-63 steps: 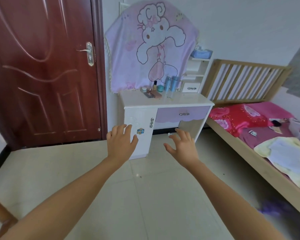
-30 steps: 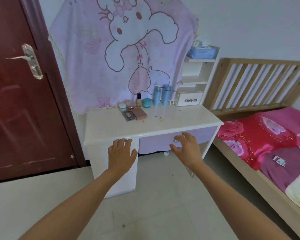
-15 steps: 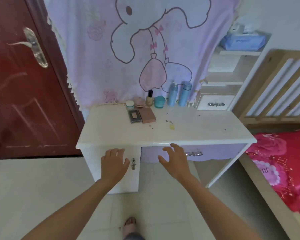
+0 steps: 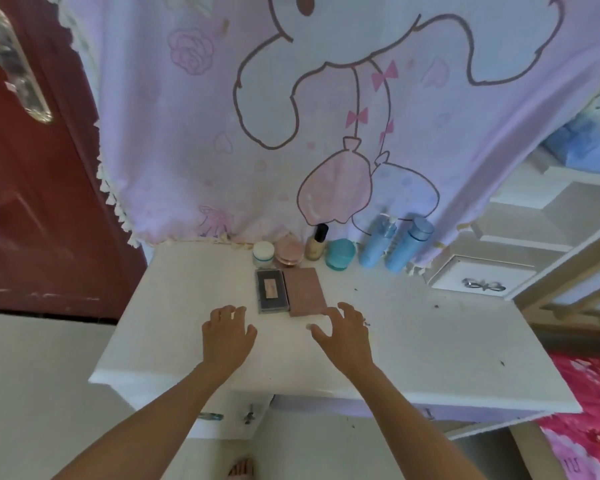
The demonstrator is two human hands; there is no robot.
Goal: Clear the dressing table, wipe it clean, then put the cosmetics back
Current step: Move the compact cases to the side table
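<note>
Position: left hand [image 4: 227, 336] and right hand [image 4: 343, 336] empty, fingers spread, apart over dressing table [image 4: 430, 341]. Dark palette [image 4: 272, 291] and pink palette [image 4: 307, 292] lie just above them, long axes running up-frame; left hand nearer dark, right nearer pink.

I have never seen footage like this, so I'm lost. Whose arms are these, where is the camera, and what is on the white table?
No machine here: a person wears a wide-angle camera on the head, looking forward and down, so you see their own arms. The left hand and right hand reach over the white dressing table, fingers loose, holding nothing. Just beyond them lie a dark flat case and a pink flat case, side by side. Along the back stand a white jar, a pink compact, a black-capped bottle, a teal jar, a blue pump bottle and a blue capped bottle. Dark specks dot the tabletop.
</note>
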